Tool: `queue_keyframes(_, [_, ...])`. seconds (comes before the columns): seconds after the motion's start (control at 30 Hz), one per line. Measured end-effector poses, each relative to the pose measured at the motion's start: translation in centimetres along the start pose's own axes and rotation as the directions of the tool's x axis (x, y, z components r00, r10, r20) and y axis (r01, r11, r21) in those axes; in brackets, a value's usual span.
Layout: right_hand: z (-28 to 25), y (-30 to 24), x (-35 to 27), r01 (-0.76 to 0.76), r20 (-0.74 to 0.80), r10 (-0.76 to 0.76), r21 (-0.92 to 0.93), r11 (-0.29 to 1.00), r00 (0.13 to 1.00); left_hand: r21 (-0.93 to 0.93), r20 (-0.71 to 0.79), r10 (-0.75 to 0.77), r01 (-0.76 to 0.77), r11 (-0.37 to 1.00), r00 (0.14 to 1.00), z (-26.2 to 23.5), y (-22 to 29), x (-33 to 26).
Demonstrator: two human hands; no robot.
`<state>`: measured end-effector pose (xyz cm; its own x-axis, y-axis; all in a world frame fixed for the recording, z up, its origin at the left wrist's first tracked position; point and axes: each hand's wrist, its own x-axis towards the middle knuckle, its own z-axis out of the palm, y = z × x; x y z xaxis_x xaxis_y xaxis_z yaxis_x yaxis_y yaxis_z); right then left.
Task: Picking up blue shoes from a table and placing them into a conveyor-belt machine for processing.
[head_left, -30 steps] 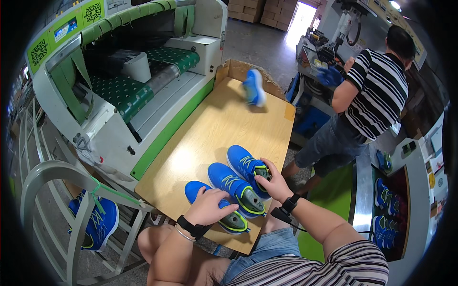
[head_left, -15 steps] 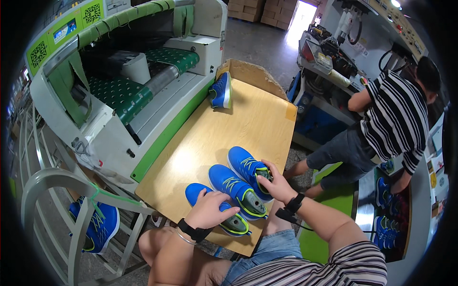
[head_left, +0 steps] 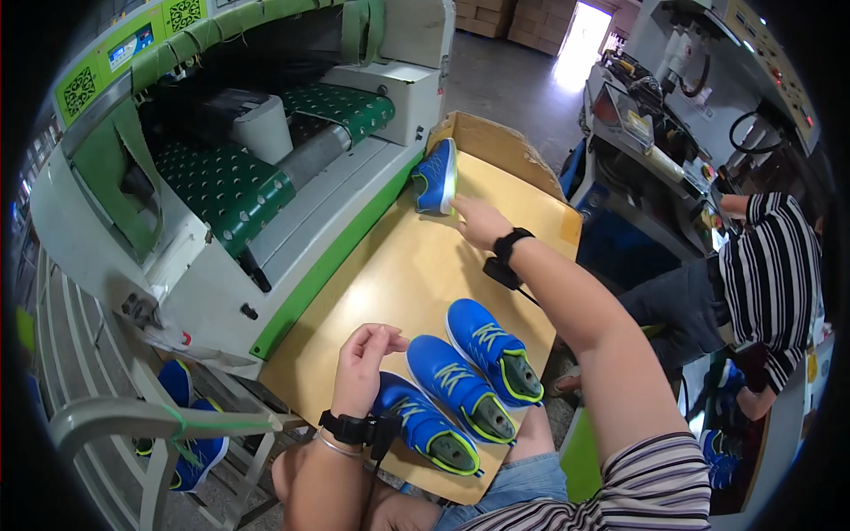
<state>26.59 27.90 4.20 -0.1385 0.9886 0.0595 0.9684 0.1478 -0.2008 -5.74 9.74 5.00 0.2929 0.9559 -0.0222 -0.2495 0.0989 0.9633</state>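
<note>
Three blue sneakers with lime-green collars stand side by side on the near part of a wooden tabletop [head_left: 372, 292]: a right one [head_left: 487, 343], a middle one [head_left: 450, 376] and a left one [head_left: 425, 423]. At the left one's toe is my left hand [head_left: 361, 356], its fingers curled together with nothing visible in them. My right hand [head_left: 482, 223] stretches to the far end, fingers extended, the tips at the pale sole of a fourth blue sneaker [head_left: 434, 181]. That sneaker lies tipped on its side against the machine's edge.
Left of the tabletop stands a white-and-green machine with a perforated green conveyor belt [head_left: 230, 199]. A cardboard edge [head_left: 509, 146] rises at the far end. A metal rack [head_left: 115, 416] at lower left holds more blue sneakers. On the right, a person in a striped shirt [head_left: 770, 265] handles shoes.
My right hand has left the right sneaker and reached out to the far one. My left hand has come off the left sneaker and curled. The co-worker has bent lower.
</note>
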Motion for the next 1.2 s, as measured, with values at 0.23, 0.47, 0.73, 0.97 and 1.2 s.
queue_keyframes(0.23, [4.4, 0.5, 2.1, -0.041, -0.163, 0.000, -0.245, 0.969, 0.987, -0.034, -0.085, -0.159, 0.157, 0.987, 0.984, -1.1, -0.3, 1.9])
queue_keyframes(0.47, [3.9, 3.6, 2.4, -0.319, -0.239, 0.413, 0.348, 0.882, 0.879, 0.016, -0.013, -0.189, 0.189, 0.982, 0.982, -1.2, 0.1, 1.8])
queue_keyframes(0.73, [6.4, 8.6, 6.4, -0.213, -0.289, 0.541, 0.698, 0.684, 0.790, -0.004, 0.070, -0.191, 0.192, 0.981, 0.979, -0.4, -2.4, 3.1])
queue_keyframes(0.97, [4.9, 5.0, -1.2, -0.258, -0.184, 0.507, 0.689, 0.677, 0.842, 0.043, 0.028, -0.173, 0.172, 0.984, 0.985, -1.1, -2.8, 3.2])
queue_keyframes(1.2, [-5.4, -3.5, -10.4, -0.279, 0.194, 0.342, 0.935, 0.220, 0.920, -0.117, 0.057, -0.166, 0.171, 0.978, 0.985, 0.3, -2.4, 3.1])
